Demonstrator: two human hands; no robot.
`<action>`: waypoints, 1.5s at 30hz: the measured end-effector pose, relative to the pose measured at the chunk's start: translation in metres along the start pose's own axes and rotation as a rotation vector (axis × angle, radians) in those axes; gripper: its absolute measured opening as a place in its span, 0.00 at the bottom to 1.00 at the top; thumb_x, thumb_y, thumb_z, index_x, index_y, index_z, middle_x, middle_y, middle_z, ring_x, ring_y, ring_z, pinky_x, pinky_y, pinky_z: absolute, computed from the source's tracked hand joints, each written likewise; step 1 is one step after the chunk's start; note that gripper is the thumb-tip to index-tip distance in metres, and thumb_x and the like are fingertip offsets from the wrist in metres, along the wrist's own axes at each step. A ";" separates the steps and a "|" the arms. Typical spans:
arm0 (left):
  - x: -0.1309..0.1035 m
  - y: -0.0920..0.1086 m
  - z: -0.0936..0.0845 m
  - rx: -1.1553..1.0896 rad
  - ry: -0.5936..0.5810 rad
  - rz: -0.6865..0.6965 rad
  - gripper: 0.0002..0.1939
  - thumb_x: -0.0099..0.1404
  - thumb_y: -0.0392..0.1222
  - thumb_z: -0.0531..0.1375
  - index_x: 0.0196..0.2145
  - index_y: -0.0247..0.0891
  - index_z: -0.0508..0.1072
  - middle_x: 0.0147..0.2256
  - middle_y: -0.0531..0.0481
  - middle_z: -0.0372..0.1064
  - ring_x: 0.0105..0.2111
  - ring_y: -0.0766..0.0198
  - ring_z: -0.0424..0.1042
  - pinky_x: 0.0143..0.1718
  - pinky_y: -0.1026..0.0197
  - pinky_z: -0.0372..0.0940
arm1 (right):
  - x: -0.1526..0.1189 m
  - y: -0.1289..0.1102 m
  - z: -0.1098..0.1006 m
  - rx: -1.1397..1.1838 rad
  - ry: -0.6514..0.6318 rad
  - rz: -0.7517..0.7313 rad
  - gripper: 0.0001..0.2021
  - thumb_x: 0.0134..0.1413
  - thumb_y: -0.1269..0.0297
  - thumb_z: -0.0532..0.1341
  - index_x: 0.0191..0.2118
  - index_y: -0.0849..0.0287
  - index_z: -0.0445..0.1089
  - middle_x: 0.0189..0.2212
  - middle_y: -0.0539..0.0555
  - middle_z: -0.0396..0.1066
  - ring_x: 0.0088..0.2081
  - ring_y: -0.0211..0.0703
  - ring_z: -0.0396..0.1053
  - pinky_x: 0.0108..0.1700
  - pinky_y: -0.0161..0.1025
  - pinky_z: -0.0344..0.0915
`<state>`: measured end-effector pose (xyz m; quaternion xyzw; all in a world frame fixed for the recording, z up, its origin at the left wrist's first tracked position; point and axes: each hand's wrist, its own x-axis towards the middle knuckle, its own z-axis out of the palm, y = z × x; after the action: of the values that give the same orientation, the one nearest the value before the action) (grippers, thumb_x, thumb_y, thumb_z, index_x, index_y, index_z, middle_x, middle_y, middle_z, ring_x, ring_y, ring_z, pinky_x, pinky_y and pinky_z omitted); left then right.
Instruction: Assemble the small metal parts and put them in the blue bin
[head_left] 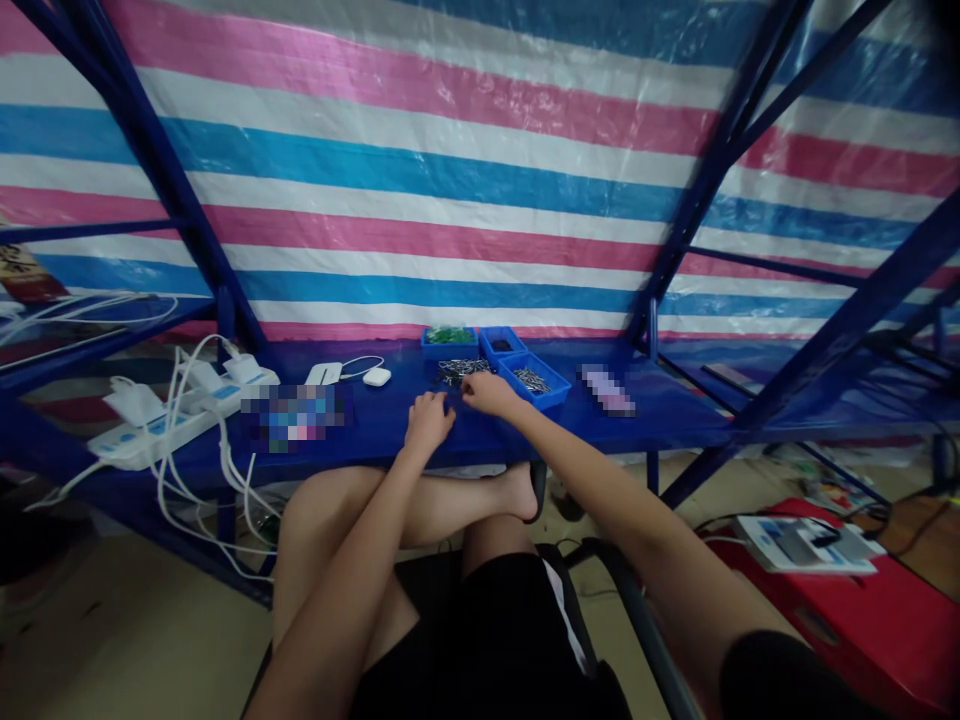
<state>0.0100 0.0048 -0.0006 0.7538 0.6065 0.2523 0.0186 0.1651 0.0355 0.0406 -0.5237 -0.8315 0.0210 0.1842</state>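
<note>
My left hand (429, 420) rests low over the blue table, its fingers bent and close together; whatever they hold is too small to name. Just to its right, my right hand (486, 392) is closed in a pinch at the near edge of a pile of small metal pieces (463, 372); its fingertips hide what they grip. Beside the right hand stands a blue bin (541, 392) holding more small metal pieces. Behind it is a smaller blue bin (502, 342) with dark contents. A third blue bin (450, 350) behind the pile holds green items.
On the left lie a white power strip (180, 420) with plugs and trailing cables, a blurred colourful object (300, 418) and a white case (377, 377). A blurred pink phone-like object (607, 390) is at right. Blue metal posts (169, 180) frame the table (675, 400).
</note>
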 end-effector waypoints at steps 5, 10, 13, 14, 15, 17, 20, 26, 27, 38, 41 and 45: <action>-0.003 0.002 0.001 0.045 -0.011 0.016 0.18 0.61 0.43 0.50 0.47 0.37 0.68 0.45 0.39 0.64 0.47 0.51 0.61 0.46 0.51 0.57 | 0.041 0.041 -0.038 -0.134 0.210 0.335 0.11 0.53 0.68 0.53 0.41 0.65 0.68 0.39 0.66 0.69 0.41 0.52 0.67 0.42 0.43 0.60; -0.003 0.001 0.001 0.040 -0.023 0.012 0.17 0.61 0.43 0.50 0.46 0.37 0.68 0.45 0.39 0.63 0.46 0.51 0.60 0.45 0.51 0.56 | 0.049 0.065 -0.050 -0.134 0.253 0.218 0.15 0.53 0.66 0.54 0.45 0.66 0.66 0.43 0.65 0.66 0.43 0.51 0.64 0.44 0.41 0.59; -0.003 0.002 0.000 0.038 -0.025 0.017 0.17 0.61 0.43 0.50 0.46 0.37 0.68 0.45 0.39 0.63 0.46 0.51 0.60 0.46 0.51 0.56 | 0.033 0.053 -0.042 -0.091 0.257 -0.014 0.13 0.55 0.69 0.51 0.44 0.63 0.66 0.42 0.61 0.65 0.44 0.47 0.63 0.46 0.39 0.58; -0.003 0.003 0.000 0.038 -0.028 0.018 0.17 0.61 0.43 0.50 0.46 0.38 0.68 0.45 0.39 0.63 0.47 0.51 0.59 0.46 0.51 0.56 | 0.025 0.046 -0.039 -0.065 0.248 -0.094 0.13 0.55 0.69 0.51 0.45 0.62 0.66 0.42 0.60 0.65 0.44 0.46 0.63 0.47 0.39 0.57; -0.004 0.003 -0.001 0.040 -0.030 0.016 0.17 0.61 0.43 0.50 0.46 0.38 0.68 0.45 0.39 0.63 0.47 0.51 0.59 0.46 0.51 0.56 | 0.017 0.038 -0.035 -0.035 0.239 -0.170 0.13 0.54 0.68 0.51 0.45 0.62 0.66 0.42 0.59 0.64 0.44 0.45 0.62 0.47 0.38 0.57; -0.004 0.004 -0.002 0.051 -0.036 0.009 0.17 0.61 0.43 0.50 0.46 0.38 0.68 0.45 0.39 0.63 0.46 0.51 0.60 0.45 0.51 0.56 | 0.001 0.023 -0.028 0.014 0.224 -0.293 0.14 0.54 0.65 0.53 0.45 0.61 0.65 0.41 0.58 0.65 0.43 0.45 0.62 0.47 0.38 0.57; -0.004 0.005 -0.002 0.069 -0.038 0.008 0.16 0.61 0.44 0.50 0.45 0.38 0.69 0.44 0.39 0.63 0.46 0.51 0.60 0.44 0.51 0.56 | -0.015 0.004 -0.015 0.018 0.249 -0.320 0.13 0.55 0.63 0.51 0.43 0.60 0.66 0.38 0.58 0.65 0.43 0.45 0.62 0.47 0.39 0.58; -0.005 0.007 -0.003 0.091 -0.032 0.014 0.16 0.62 0.44 0.49 0.44 0.39 0.69 0.44 0.39 0.63 0.45 0.51 0.60 0.44 0.52 0.57 | -0.020 -0.012 0.011 -0.100 0.149 -0.100 0.10 0.55 0.66 0.52 0.42 0.60 0.65 0.40 0.60 0.65 0.44 0.48 0.61 0.47 0.41 0.58; -0.005 0.008 -0.004 0.095 -0.035 0.011 0.16 0.62 0.44 0.49 0.44 0.39 0.69 0.44 0.39 0.63 0.45 0.51 0.60 0.44 0.52 0.56 | -0.018 -0.013 0.015 -0.091 0.147 -0.049 0.10 0.56 0.66 0.52 0.43 0.60 0.65 0.41 0.60 0.64 0.44 0.47 0.62 0.46 0.41 0.59; -0.009 0.010 -0.006 0.102 -0.031 0.038 0.16 0.62 0.42 0.48 0.44 0.35 0.67 0.44 0.38 0.62 0.46 0.50 0.59 0.44 0.51 0.55 | 0.034 -0.017 0.033 -0.151 0.157 -0.017 0.12 0.56 0.71 0.50 0.43 0.61 0.66 0.42 0.62 0.65 0.46 0.49 0.61 0.46 0.41 0.60; -0.008 0.008 -0.006 0.094 -0.037 0.034 0.16 0.62 0.43 0.48 0.45 0.36 0.67 0.44 0.38 0.63 0.45 0.51 0.60 0.44 0.52 0.56 | 0.032 -0.010 0.027 -0.106 0.124 -0.039 0.12 0.57 0.72 0.49 0.40 0.61 0.68 0.40 0.61 0.66 0.44 0.46 0.63 0.45 0.39 0.59; -0.005 0.005 -0.004 0.057 -0.020 0.008 0.19 0.62 0.43 0.49 0.50 0.35 0.63 0.44 0.38 0.64 0.46 0.51 0.61 0.43 0.53 0.56 | 0.007 -0.005 0.019 0.046 0.173 -0.068 0.10 0.55 0.71 0.51 0.39 0.60 0.68 0.38 0.57 0.67 0.41 0.42 0.64 0.45 0.37 0.59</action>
<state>0.0119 -0.0020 0.0026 0.7590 0.6101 0.2273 0.0019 0.1518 0.0427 0.0266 -0.4908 -0.8290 -0.0113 0.2678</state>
